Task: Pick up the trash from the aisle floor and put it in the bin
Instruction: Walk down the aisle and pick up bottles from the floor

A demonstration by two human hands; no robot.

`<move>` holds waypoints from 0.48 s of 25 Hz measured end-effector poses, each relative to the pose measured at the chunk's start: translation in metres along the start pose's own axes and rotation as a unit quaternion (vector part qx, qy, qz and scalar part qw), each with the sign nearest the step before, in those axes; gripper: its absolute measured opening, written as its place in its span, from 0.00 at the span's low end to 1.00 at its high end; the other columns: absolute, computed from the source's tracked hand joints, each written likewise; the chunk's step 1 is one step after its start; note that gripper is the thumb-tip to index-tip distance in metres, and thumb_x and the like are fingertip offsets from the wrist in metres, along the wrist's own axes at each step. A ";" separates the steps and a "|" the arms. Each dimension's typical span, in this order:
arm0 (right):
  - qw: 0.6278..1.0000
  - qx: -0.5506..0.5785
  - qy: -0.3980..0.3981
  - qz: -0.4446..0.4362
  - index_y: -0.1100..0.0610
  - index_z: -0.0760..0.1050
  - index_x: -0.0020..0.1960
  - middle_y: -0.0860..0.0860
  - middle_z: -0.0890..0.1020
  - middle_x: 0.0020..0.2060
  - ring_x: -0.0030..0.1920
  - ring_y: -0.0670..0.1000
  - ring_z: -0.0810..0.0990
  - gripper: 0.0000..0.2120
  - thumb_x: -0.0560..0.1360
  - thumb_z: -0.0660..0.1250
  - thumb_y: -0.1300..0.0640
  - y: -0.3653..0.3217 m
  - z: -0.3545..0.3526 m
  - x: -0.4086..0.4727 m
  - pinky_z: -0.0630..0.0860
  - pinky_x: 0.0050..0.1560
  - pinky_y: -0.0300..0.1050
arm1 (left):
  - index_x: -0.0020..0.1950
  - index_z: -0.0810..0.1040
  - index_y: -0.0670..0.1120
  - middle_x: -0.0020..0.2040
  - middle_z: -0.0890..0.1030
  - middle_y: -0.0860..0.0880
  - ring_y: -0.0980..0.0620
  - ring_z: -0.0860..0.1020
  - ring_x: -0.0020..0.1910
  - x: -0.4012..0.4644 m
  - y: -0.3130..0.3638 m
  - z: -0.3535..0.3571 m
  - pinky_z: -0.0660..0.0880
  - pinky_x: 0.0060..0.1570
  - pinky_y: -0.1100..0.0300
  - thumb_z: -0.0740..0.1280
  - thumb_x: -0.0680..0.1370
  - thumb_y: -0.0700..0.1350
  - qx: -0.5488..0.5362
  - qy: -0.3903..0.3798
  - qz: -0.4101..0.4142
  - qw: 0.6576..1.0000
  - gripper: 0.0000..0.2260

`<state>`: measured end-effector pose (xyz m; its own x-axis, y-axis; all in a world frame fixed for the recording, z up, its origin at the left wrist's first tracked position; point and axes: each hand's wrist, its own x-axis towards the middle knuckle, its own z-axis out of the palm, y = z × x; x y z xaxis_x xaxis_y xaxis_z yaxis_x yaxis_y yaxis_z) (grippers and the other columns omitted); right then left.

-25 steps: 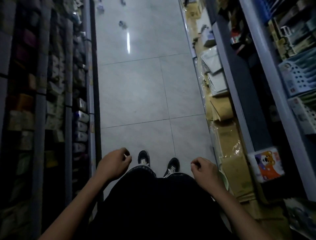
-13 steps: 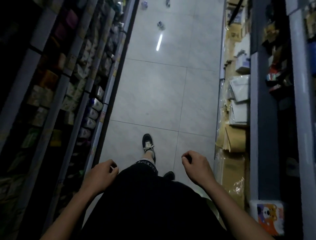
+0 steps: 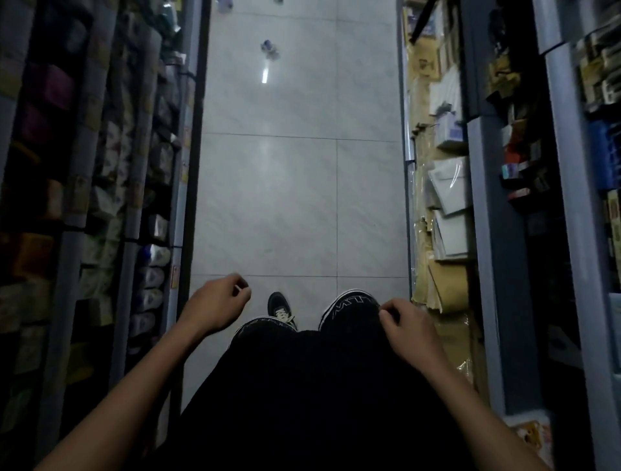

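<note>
A small crumpled piece of trash (image 3: 270, 50) lies on the pale tiled aisle floor (image 3: 295, 188) well ahead of me. Two more bits, one (image 3: 224, 4) at the left and one (image 3: 278, 1) to its right, sit at the top edge, cut off by the frame. My left hand (image 3: 216, 304) hangs in front of my hip with loosely curled fingers, holding nothing. My right hand (image 3: 408, 327) is likewise loosely curled and empty, over my right knee. No bin is in view.
Shelving packed with small boxed goods (image 3: 144, 201) lines the left of the narrow aisle. On the right, shelves (image 3: 450, 188) hold envelopes, paper packs and stationery. My dark shoes (image 3: 280, 309) and black shorts fill the lower middle. A ceiling light's reflection (image 3: 265, 74) glares on the floor.
I have walked forward along the aisle; the nearest trash now sits lower in view. My feet have swapped in stride and both hands have swung slightly, still empty.
</note>
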<state>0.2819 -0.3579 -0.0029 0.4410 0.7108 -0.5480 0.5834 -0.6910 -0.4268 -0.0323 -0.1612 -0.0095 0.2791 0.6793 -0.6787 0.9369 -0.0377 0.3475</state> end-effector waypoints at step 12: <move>0.999 0.051 0.008 0.004 0.48 0.80 0.47 0.43 0.80 0.41 0.41 0.44 0.78 0.05 0.79 0.66 0.52 -0.064 -0.146 0.255 0.78 0.44 0.48 | 0.53 0.79 0.55 0.50 0.83 0.53 0.50 0.80 0.47 0.207 0.152 -0.146 0.79 0.49 0.51 0.62 0.80 0.56 0.032 0.023 -0.022 0.999 0.09</move>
<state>0.4566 -0.1134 -0.0106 0.4567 0.7069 -0.5401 0.5082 -0.7056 -0.4938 0.1366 0.0807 -0.0024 0.2282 0.7138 -0.6621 0.9601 -0.0518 0.2750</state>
